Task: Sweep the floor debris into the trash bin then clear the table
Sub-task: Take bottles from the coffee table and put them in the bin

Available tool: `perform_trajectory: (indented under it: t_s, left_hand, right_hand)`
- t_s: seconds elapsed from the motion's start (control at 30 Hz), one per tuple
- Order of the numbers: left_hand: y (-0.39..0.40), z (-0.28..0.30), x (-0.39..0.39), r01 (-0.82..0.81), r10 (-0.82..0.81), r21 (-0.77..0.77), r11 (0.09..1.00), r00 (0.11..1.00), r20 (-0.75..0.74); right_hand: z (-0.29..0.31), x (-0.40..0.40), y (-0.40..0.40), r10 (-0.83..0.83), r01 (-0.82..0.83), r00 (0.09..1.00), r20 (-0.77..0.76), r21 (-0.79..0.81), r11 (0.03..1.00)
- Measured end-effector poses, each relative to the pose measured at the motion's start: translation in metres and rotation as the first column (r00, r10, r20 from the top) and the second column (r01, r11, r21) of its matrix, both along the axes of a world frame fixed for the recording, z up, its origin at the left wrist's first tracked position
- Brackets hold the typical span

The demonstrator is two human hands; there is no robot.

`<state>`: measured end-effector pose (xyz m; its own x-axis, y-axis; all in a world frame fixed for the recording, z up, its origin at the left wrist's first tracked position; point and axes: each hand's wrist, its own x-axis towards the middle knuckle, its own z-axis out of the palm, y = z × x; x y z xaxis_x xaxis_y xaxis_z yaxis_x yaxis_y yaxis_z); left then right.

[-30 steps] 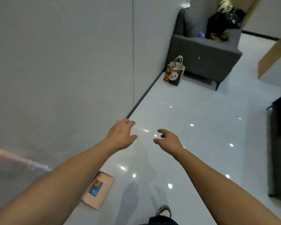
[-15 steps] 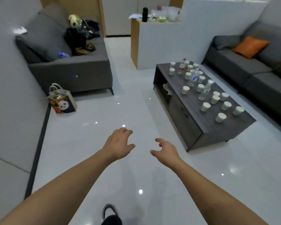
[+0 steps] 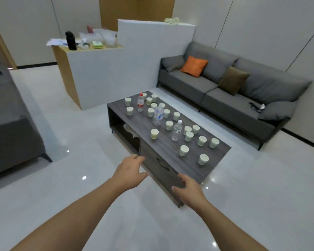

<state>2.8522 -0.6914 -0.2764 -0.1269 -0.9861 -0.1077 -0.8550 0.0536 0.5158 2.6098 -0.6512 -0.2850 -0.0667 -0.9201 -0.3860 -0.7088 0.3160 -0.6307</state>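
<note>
A: We face the low table (image 3: 192, 160); its long axis runs ahead, tilting left.
B: Paper cups (image 3: 154, 133) and bottles (image 3: 176, 130) cover it, beyond both hands.
A: Our left hand (image 3: 130, 172) and right hand (image 3: 189, 192) hang loose-fingered, holding nothing. Right seems nearer the closest cups.

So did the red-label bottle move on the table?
No. The red-label bottle stands at the table's far end among the same cups; only the camera turned.
</note>
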Motion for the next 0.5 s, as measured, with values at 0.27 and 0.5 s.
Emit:
perform_trajectory:
  t_s: [0.27, 0.5]
  left_hand:
    - [-0.183, 0.008, 0.014, 0.015, -0.016, -0.028, 0.999, 0.998, -0.053]
    - [-0.337, -0.032, 0.001, 0.012, -0.012, 0.003, 1.000, 1.000, 0.019]
  right_hand:
    - [-0.013, 0.004, -0.137, -0.163, 0.163, 0.987, 0.006, 0.025, 0.986]
    - [-0.066, -0.014, -0.297, -0.209, 0.207, 0.977, 0.042, 0.057, 0.977]
